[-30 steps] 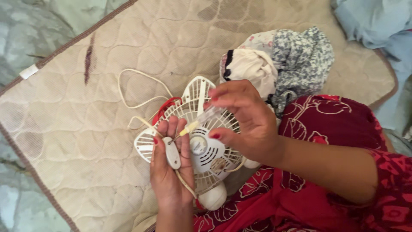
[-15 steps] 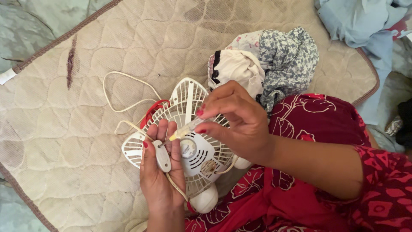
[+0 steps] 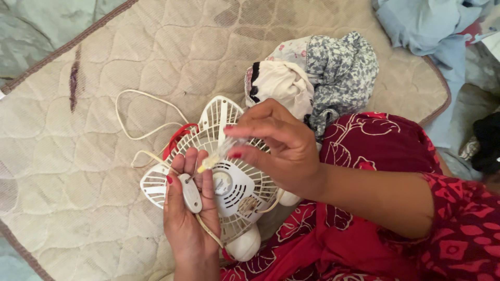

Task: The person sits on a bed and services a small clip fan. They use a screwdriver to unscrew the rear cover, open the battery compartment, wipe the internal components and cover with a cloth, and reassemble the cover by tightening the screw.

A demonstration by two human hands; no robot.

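One white switch (image 3: 190,193) gripped in left hand (image 3: 188,218), one screwdriver (image 3: 216,155) pinched in right hand (image 3: 281,148), over one fan (image 3: 234,187).

Smooth white plastic fan (image 3: 232,179), glossy inline switch (image 3: 191,192); matt quilted cloth mat (image 3: 104,67).

I am seeing soft, even daylight falling from above, leaving only faint shadows under the right hand (image 3: 281,148) and the fan (image 3: 219,177). Nothing is glaring. The hand's fingertips are blurring slightly, and the frame corners are looking softer.
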